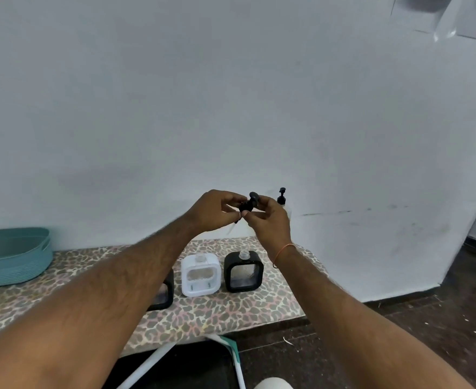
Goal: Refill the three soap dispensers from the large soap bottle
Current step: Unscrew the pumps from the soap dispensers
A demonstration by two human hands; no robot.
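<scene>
Here, nearest on the patterned table (231, 313), three square dispensers stand open-necked: a black one (164, 293) half hidden behind the left forearm, a white one (201, 275) and another black one (243, 272), probably light, rigid, best steadied by their frames. Above them the left hand (214, 210) and right hand (270, 220) both pinch a small black pump head (248, 204) with its thin tube (231, 228) dangling, a light, likely slippery part best held at its collar. Farthest, by the wall, the large soap bottle (283, 202) peeks from behind the right hand, likely heavier, wanting a grasp round its body.
</scene>
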